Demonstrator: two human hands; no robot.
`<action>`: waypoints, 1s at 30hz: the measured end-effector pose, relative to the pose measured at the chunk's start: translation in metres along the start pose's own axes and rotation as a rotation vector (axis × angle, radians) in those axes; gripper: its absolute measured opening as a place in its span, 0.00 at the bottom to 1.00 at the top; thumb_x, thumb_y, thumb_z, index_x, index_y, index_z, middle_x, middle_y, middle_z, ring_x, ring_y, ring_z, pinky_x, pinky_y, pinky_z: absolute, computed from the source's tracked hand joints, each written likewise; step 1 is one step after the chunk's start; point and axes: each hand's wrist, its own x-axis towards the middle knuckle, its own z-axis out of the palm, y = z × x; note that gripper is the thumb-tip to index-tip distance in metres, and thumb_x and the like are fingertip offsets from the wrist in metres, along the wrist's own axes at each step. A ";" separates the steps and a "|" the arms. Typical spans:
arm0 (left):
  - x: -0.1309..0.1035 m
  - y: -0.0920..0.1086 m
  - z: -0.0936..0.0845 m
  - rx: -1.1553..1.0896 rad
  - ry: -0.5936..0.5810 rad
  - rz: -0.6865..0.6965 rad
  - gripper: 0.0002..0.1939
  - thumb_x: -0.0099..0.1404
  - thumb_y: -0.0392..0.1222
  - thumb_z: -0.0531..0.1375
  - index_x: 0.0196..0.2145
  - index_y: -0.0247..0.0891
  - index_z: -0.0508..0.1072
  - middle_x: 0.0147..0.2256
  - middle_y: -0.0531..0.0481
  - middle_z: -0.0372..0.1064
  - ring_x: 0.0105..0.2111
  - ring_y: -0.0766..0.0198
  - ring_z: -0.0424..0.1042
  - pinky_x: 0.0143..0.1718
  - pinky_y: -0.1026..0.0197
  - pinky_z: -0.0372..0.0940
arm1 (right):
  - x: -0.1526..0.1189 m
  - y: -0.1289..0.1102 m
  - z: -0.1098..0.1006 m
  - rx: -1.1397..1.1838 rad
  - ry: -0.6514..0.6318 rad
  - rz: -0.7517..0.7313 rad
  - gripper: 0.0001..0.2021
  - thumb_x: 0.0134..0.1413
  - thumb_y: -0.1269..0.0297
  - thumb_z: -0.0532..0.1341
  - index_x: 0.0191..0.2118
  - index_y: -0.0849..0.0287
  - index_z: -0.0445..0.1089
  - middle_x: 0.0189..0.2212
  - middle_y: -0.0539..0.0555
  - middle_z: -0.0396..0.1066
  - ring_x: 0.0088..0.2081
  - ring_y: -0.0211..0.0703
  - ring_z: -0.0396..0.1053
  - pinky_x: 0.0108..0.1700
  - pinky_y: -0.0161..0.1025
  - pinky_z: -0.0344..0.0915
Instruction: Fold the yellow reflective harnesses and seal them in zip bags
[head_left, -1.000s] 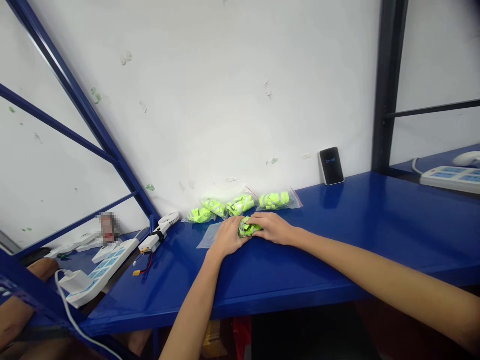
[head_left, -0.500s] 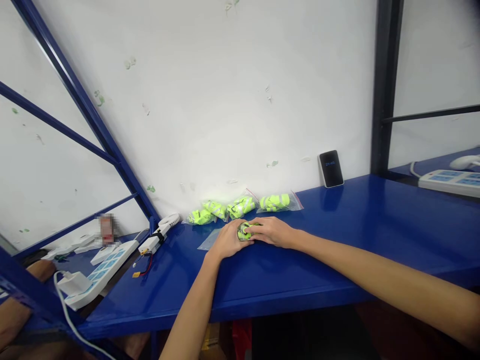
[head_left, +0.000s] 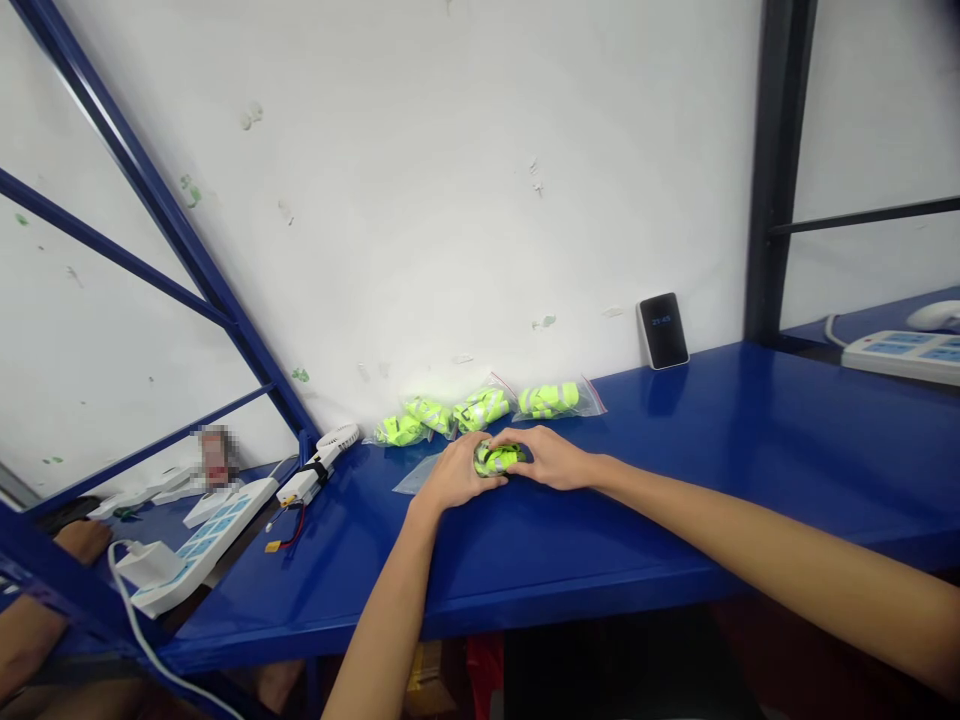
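A yellow-green reflective bundle (head_left: pixel 496 459) rests on the blue table between my two hands. My left hand (head_left: pixel 457 475) wraps round its left side, thumb along the near edge. My right hand (head_left: pixel 551 457) grips its right side with curled fingers. A flat clear plastic bag (head_left: pixel 418 475) lies beside my left hand, partly covered by it. Behind, along the wall, are several clear bags with similar bundles, among them one bag (head_left: pixel 551 400) at the right and one bag (head_left: pixel 401 430) at the left.
A black-screened clock (head_left: pixel 664 331) leans by the wall. Left are a white fan (head_left: pixel 339 438), a battery pack with wires (head_left: pixel 300 487) and a power strip (head_left: pixel 206 550). Another person's arm (head_left: pixel 45 610) shows at far left. Another power strip (head_left: pixel 907 352) is right of the dark post.
My right hand's fingers have drawn back and arched over the bundle, so more of it shows. My left hand stays in nearly the same place. The camera view has shifted slightly.
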 end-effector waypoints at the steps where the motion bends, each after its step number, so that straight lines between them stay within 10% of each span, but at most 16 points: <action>1: 0.000 0.001 0.000 0.003 -0.005 -0.004 0.32 0.52 0.55 0.67 0.52 0.41 0.67 0.50 0.44 0.69 0.49 0.50 0.69 0.50 0.51 0.65 | 0.001 0.001 -0.001 0.014 -0.002 0.001 0.23 0.56 0.67 0.62 0.58 0.53 0.65 0.49 0.54 0.73 0.47 0.47 0.72 0.51 0.43 0.66; 11: 0.000 0.011 0.000 0.115 0.037 0.067 0.23 0.59 0.54 0.61 0.49 0.40 0.69 0.45 0.44 0.71 0.47 0.51 0.70 0.49 0.52 0.64 | 0.003 -0.002 0.006 -0.015 0.123 0.043 0.18 0.51 0.66 0.66 0.50 0.55 0.73 0.42 0.56 0.69 0.41 0.44 0.69 0.47 0.43 0.67; 18: -0.005 0.011 -0.006 -0.044 0.058 0.089 0.28 0.56 0.56 0.65 0.50 0.42 0.69 0.49 0.45 0.70 0.49 0.53 0.70 0.52 0.52 0.64 | 0.006 0.019 -0.017 0.322 0.044 0.189 0.31 0.44 0.60 0.70 0.57 0.54 0.66 0.55 0.58 0.67 0.57 0.52 0.63 0.59 0.51 0.59; 24: -0.007 0.040 -0.005 -0.150 0.080 0.185 0.26 0.56 0.53 0.66 0.50 0.43 0.70 0.50 0.46 0.70 0.52 0.54 0.68 0.54 0.53 0.63 | 0.002 0.032 -0.022 0.688 -0.288 0.300 0.40 0.44 0.62 0.70 0.64 0.57 0.56 0.59 0.61 0.63 0.60 0.50 0.61 0.60 0.48 0.59; 30: -0.008 0.048 -0.001 -0.119 0.095 0.169 0.26 0.57 0.55 0.64 0.50 0.42 0.69 0.50 0.46 0.71 0.51 0.53 0.69 0.52 0.52 0.64 | 0.004 0.020 -0.019 0.750 -0.206 0.286 0.34 0.44 0.61 0.70 0.59 0.59 0.64 0.51 0.60 0.72 0.52 0.51 0.70 0.52 0.45 0.66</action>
